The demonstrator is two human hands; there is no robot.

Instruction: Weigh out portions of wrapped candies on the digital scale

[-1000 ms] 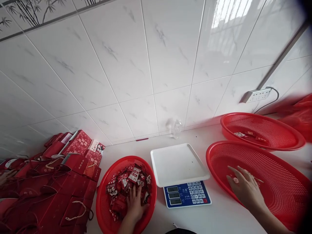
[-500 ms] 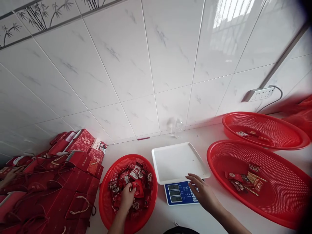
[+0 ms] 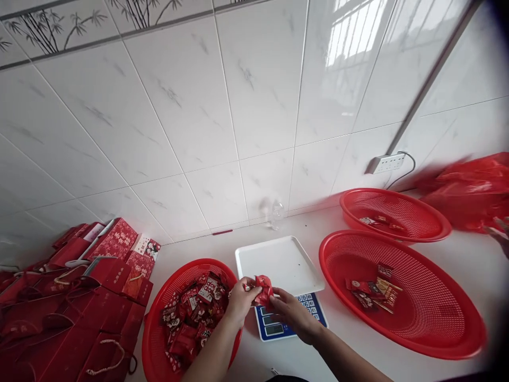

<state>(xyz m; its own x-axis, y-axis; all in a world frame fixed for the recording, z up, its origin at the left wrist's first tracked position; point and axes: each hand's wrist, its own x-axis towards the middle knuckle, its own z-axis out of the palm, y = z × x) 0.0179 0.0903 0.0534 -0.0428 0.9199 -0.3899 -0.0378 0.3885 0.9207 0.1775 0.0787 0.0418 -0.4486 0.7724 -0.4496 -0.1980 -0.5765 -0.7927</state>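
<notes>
White tabletop (image 3: pixel 457 265) | left hand (image 3: pixel 238 300) and right hand (image 3: pixel 292 313): fingers grasping one red packet (image 3: pixel 263 289) | above scale (image 3: pixel 278 265), right of near basket (image 3: pixel 159 318).

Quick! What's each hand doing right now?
Left hand: closed, pinching a red packet.
Right hand: closed on the same red packet.

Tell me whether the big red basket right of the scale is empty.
No, several red packets lie inside the big red basket.
</notes>
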